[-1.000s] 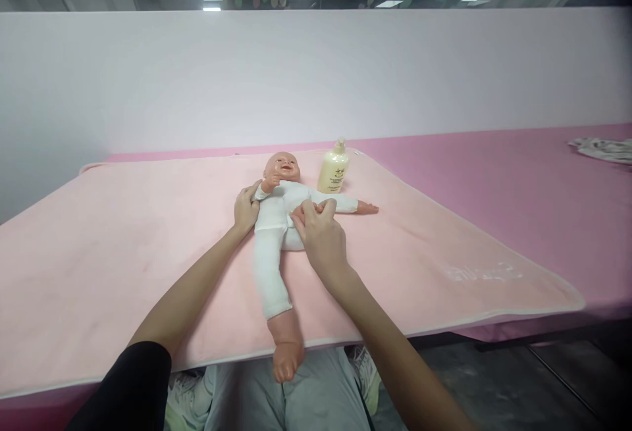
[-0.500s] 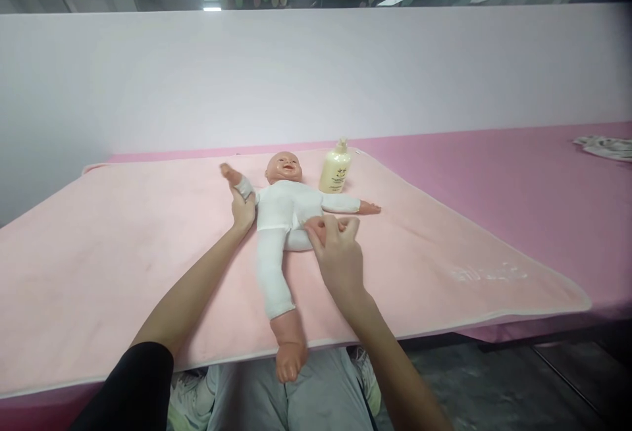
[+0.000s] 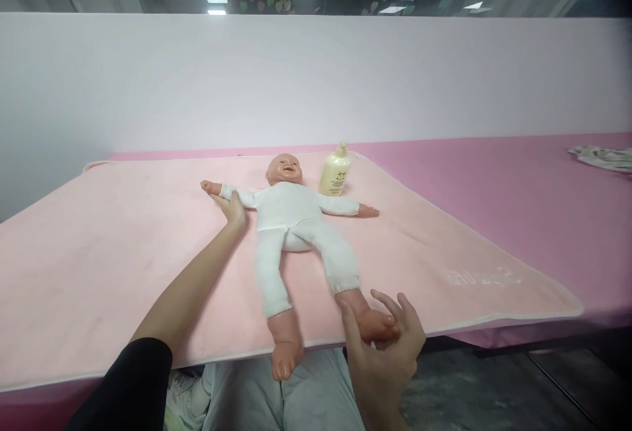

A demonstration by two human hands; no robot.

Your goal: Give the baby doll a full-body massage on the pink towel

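Observation:
A baby doll (image 3: 291, 204) with a white cloth body lies on its back on a pink blanket (image 3: 162, 233), arms spread and legs pointing towards me. My left hand (image 3: 232, 208) is closed round the doll's forearm, on the left, near its wrist. At the blanket's front edge, my right hand (image 3: 385, 345) cups the doll's foot on the right between the thumb and loosely curled, partly spread fingers. The other foot (image 3: 287, 355) hangs over the edge, untouched. Beside the doll's head stands a pale yellow pump bottle (image 3: 335, 171).
Beneath the blanket is a pink table surface (image 3: 474, 187), backed by a white wall (image 3: 316, 82). Striped cloth (image 3: 605, 156) lies at the far right. My legs (image 3: 257, 391) are below the front edge.
The doll's bent leg is now stretched out towards me, with my right hand moving down and right at its foot. My left hand has lowered the doll's arm outwards to the left.

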